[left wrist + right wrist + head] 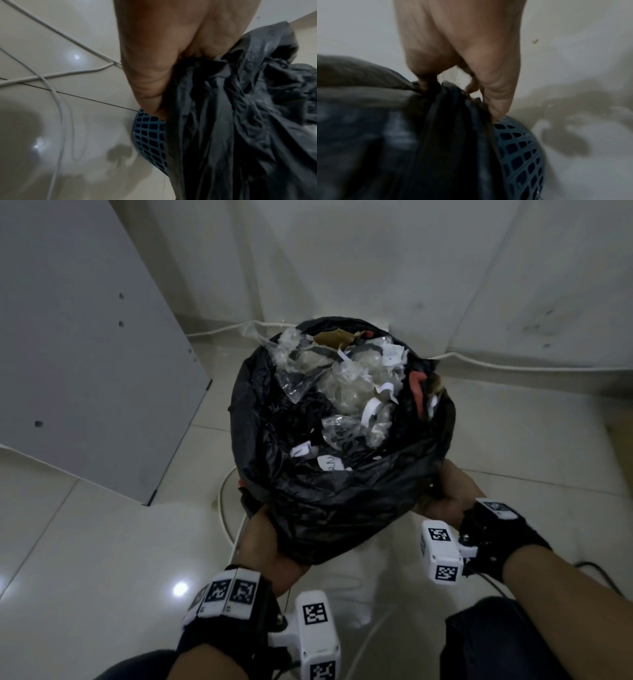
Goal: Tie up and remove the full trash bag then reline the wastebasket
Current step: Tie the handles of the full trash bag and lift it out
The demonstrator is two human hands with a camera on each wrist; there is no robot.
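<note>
The left hand (274, 546) and the right hand (445, 494) each grasped the folded edge of the thin black plastic trash bag (329, 501), which sat in the blue lattice plastic wastebasket (150, 142) on the floor. The overfilled mouth was open; a quick pull could spill the crumpled plastic and paper scraps (349, 385) or tear the film.

I think I am in a room corner of a home or office: glossy pale floor tiles (102, 542), white wall (376, 251), grey cabinet panel (78, 354), white cables (56, 108) on floor.
</note>
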